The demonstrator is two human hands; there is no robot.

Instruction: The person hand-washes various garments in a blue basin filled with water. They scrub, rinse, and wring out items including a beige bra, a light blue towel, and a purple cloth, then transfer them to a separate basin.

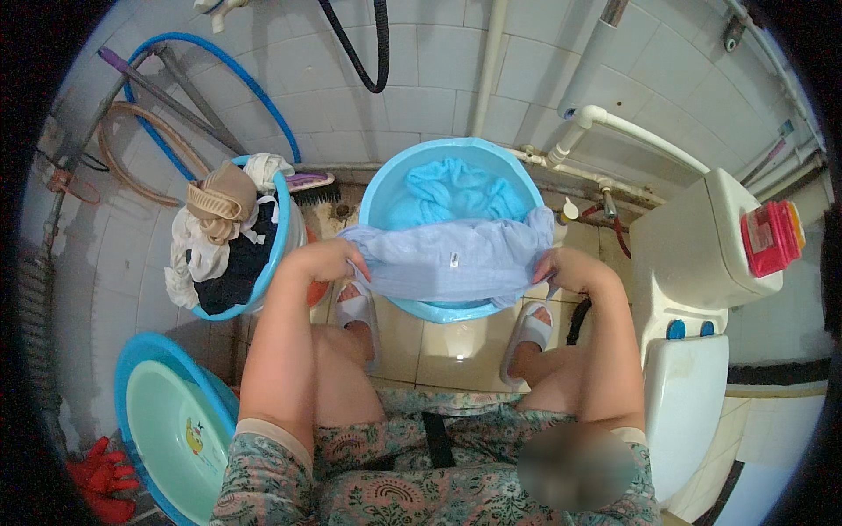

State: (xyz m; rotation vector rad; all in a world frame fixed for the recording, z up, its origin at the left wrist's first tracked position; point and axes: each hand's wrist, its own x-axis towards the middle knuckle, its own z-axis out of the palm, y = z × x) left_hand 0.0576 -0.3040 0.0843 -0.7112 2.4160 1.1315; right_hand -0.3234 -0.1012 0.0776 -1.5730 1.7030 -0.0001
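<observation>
Over a round blue basin (460, 313) in the head view, holds a pale lavender garment (421, 254) stretched sideways, with a small white label (453, 259) near its middle. Grips one end with the left hand (326, 261), closing thumb and fingers on the cloth at the basin's left edge. Pinches the opposite end with the right hand (574, 269), bunching some fabric between thumb and fingers at the basin's right edge. Covers the near half of the basin with the garment (touching the rim or just above it: impossible to tell). Leaves visible behind it a bright blue towel-like cloth (460, 187), lying crumpled in the basin. Rests feet in pale slippers (358, 320) on either side of the basin's near part.

To the left, shows a blue-rimmed tub (283, 235) heaped with a beige garment (219, 206), white cloth (200, 254) and dark cloth (241, 267), and near it a purple-backed brush (311, 181). Nearer on that side, shows a green basin (158, 430) nested in a wider blue basin (132, 361), beside red gloves (103, 482). To the right, shows a white toilet (688, 394) bearing a red container (770, 241) on its cistern.
</observation>
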